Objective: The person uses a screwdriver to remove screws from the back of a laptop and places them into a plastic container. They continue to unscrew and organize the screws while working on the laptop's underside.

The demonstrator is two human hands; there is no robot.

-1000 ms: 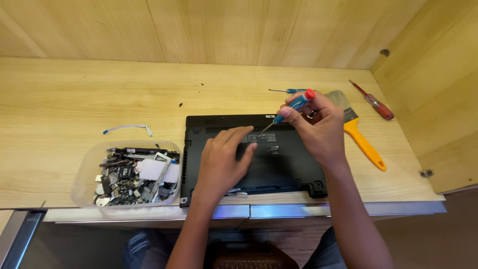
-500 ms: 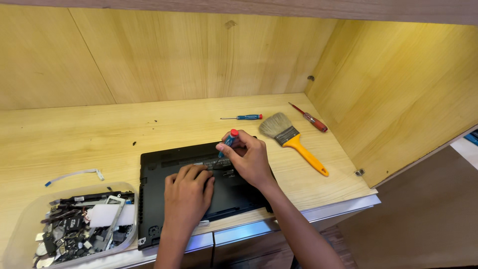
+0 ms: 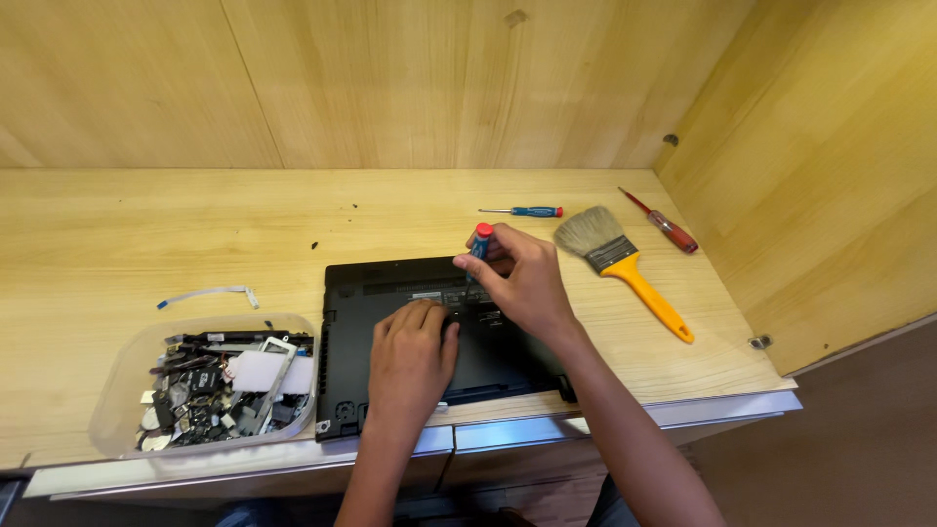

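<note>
Upright, the screwdriver (image 3: 478, 246) sits clamped in right-hand fingers (image 3: 503, 263) above the laptop (image 3: 390, 293)

Lighting's pretty warm and even here, coming from above and a bit behind me, so the wooden desk (image 3: 195, 234) glows yellow with no harsh glare. My hands throw only soft, short shadows onto the black laptop base (image 3: 410, 293), which stays dark and loses detail. Everything's sharp in the middle; the edges bow out a little, wide-angle style. The bottom right floor goes dim and murky.
</note>
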